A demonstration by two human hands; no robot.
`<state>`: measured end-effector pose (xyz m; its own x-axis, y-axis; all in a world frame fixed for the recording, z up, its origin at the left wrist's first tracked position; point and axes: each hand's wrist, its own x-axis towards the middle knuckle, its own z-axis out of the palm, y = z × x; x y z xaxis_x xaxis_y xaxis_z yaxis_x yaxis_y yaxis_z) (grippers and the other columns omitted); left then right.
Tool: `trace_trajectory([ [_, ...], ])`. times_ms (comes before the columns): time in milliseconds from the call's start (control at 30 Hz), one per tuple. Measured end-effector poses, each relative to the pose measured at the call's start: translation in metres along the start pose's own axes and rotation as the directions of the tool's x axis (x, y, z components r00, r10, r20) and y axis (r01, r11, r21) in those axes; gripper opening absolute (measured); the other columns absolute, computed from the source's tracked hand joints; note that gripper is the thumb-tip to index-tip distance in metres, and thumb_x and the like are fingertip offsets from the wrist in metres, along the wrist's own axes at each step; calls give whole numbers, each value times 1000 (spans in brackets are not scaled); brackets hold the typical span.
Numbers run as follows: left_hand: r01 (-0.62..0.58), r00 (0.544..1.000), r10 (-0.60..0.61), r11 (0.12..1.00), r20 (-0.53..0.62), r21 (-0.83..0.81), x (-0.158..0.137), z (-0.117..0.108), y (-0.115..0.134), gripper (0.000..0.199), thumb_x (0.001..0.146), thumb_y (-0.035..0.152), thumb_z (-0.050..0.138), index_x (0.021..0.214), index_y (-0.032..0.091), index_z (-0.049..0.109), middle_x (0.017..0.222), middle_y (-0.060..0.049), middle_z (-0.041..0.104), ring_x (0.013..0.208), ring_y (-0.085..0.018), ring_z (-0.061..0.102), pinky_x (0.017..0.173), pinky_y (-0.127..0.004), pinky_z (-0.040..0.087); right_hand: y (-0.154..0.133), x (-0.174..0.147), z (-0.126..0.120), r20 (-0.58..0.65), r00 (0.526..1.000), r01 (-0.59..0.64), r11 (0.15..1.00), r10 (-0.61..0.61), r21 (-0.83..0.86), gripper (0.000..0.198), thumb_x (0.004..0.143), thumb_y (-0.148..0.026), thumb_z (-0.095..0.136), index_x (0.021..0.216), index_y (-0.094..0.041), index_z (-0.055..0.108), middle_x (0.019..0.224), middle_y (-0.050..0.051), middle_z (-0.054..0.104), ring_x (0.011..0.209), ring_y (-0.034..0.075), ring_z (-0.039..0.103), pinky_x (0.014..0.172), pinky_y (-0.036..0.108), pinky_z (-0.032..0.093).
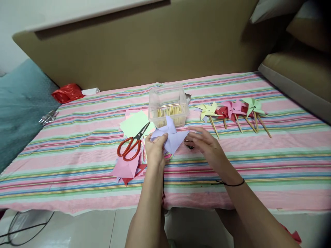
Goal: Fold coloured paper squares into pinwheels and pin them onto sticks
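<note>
My left hand (155,146) pinches a lilac paper pinwheel (172,139) with the thumb on its front. Some of its points are folded in towards the middle, while one spreads out to the right. My right hand (207,144) is beside that right point, its fingers loosely stretched and slightly bent; whether they touch the paper I cannot tell. Scissors with red handles (129,148) lie left of my left hand, partly on pale green paper squares (136,124). Under my right fingers shows a small dark object (190,146), mostly hidden.
A clear plastic box (168,94) of short wooden sticks (170,111) stands behind the pinwheel. Several finished pinwheels on sticks (234,108) lie to the right. Pink and red paper pieces (126,167) lie front left. A red plastic bag (68,93) sits at the far left on the striped cloth (85,148).
</note>
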<state>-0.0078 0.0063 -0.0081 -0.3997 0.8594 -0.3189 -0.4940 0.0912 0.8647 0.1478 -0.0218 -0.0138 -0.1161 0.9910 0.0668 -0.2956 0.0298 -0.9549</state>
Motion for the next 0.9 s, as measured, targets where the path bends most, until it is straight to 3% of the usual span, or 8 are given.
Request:
trace_trajectory([
  [133,22,1000,-22,998,-9,-55,-6,4,0,56,45,18,81,93,15,52,70,1,65,59,-13,62,59,-26,47,10,-1,10,75,997,38,991,-28,-131,19,79,-33,67,96,-27,73,100,2,71,97,20,66,89,38,52],
  [300,26,999,-24,998,29,-56,-13,7,-5,60,46,20,82,96,15,49,66,2,64,54,-12,60,56,-25,46,12,0,19,-55,998,24,987,-33,-158,10,71,-32,74,78,-25,75,80,1,72,81,20,67,79,37,54],
  [433,-24,999,25,998,24,-54,-15,9,-7,61,48,20,82,96,17,45,58,8,59,49,-9,56,54,-21,44,9,1,16,-133,990,26,990,-44,-137,7,72,-29,73,79,-27,76,80,0,72,80,18,66,77,35,54],
  [667,-4,1000,5,997,18,-80,-16,10,-8,60,47,20,82,94,17,45,65,3,63,54,-11,59,56,-24,46,13,1,11,-22,996,83,978,-89,-191,10,73,-27,71,81,-26,77,87,1,70,85,19,64,79,35,53],
  [900,-66,997,65,997,29,29,-22,13,-12,63,52,21,81,99,21,38,55,10,56,47,-8,53,52,-19,40,9,1,16,-166,986,-24,996,10,-85,14,63,-35,80,72,-25,75,75,1,72,75,19,65,78,38,54],
])
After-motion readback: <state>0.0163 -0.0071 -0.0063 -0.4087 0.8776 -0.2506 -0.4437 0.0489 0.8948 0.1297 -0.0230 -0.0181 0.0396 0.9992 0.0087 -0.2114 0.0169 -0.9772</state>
